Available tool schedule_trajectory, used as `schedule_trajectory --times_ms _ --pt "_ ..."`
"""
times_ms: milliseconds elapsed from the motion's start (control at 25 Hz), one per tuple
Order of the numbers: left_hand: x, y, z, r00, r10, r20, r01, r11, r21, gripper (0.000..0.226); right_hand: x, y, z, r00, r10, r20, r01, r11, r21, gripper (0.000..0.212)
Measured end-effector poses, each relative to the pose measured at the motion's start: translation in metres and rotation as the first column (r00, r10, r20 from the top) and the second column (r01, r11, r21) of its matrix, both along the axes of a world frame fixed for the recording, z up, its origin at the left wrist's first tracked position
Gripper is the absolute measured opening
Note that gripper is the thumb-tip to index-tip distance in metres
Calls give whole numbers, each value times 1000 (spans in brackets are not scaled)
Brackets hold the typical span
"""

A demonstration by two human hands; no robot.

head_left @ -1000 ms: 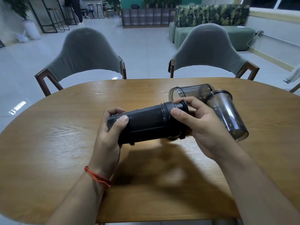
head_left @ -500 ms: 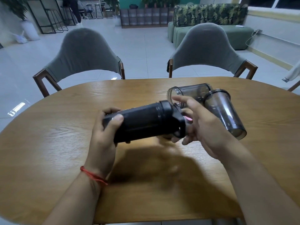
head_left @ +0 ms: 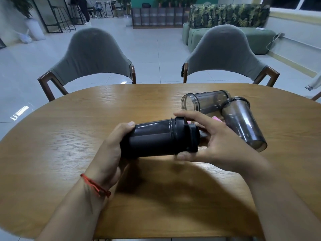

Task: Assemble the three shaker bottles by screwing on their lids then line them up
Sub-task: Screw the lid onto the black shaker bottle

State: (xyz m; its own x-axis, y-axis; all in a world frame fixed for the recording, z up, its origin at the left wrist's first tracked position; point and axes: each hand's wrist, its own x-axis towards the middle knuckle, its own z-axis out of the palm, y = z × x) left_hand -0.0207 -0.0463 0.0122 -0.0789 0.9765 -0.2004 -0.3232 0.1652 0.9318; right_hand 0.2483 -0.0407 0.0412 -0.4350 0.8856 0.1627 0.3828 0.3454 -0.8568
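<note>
I hold a dark smoky shaker bottle (head_left: 152,139) sideways above the wooden table (head_left: 69,136), its black lid (head_left: 186,134) pointing right. My left hand (head_left: 111,150) wraps the bottle's base end. My right hand (head_left: 208,141) has its fingers spread around the lid, forefinger on top, thumb underneath. Two more smoky bottles without lids lie on the table behind my right hand: one (head_left: 206,101) with its mouth facing left, the other (head_left: 243,122) leaning across it, mouth up and away. Something pink (head_left: 217,118) peeks out behind my right fingers.
Two grey chairs (head_left: 93,56) (head_left: 224,53) stand at the table's far side. A green sofa (head_left: 225,23) and shelving sit farther back on the tiled floor.
The bottle has tilted and turned in my hands. My right hand shifted its hold on the lid, fingers opening and re-placing around it. The two bottles on the table have not moved.
</note>
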Motion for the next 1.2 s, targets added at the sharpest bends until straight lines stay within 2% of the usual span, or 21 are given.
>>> schedule_trajectory --times_ms 160,320,520,600,680,720,840,920,1000,1040,1120,1160,1200 --pt "-4 1 2 994 3 -109 -5 1000 -13 22 3 2 -3 1000 21 -21 -21 1000 21 89" --pt "-4 1 0 995 -1 -104 1 1000 2 20 1 6 -7 999 20 -48 -19 1000 16 88" --pt "-9 -3 0 985 -55 -166 80 986 145 27 0 5 -6 995 -13 -101 4 996 -86 82" --pt "-12 -6 -2 975 -47 -215 96 971 221 27 -4 5 -5 986 -37 -160 13 989 -148 68" --pt "-11 -11 -6 957 8 -290 97 933 347 30 -10 6 -5 974 -81 -211 40 980 -193 49" --pt "-11 -13 -7 936 63 -347 101 896 433 30 -14 5 -4 967 -104 -231 51 973 -223 46" --pt "-11 -22 -7 866 197 -459 177 738 651 32 -21 3 0 956 -161 -246 55 921 -386 62" --pt "-15 -21 -9 848 215 -484 225 681 697 38 -20 2 2 944 -147 -296 -10 882 -471 63" --pt "-16 -17 -10 853 156 -497 241 727 643 55 -18 3 1 917 -110 -383 -85 885 -459 56" --pt "-13 -15 -8 902 70 -426 216 782 585 66 -17 4 -1 905 -109 -410 -85 900 -427 59" --pt "-6 -10 -2 991 -49 -122 88 938 336 78 -15 8 -5 891 -130 -435 -36 935 -353 67" --pt "-4 -10 4 997 -48 -62 60 979 194 77 -14 10 -7 885 -127 -448 -24 948 -317 65" --pt "-4 -9 7 990 -61 -131 77 990 119 77 -13 11 -8 885 -110 -452 -27 958 -286 62"
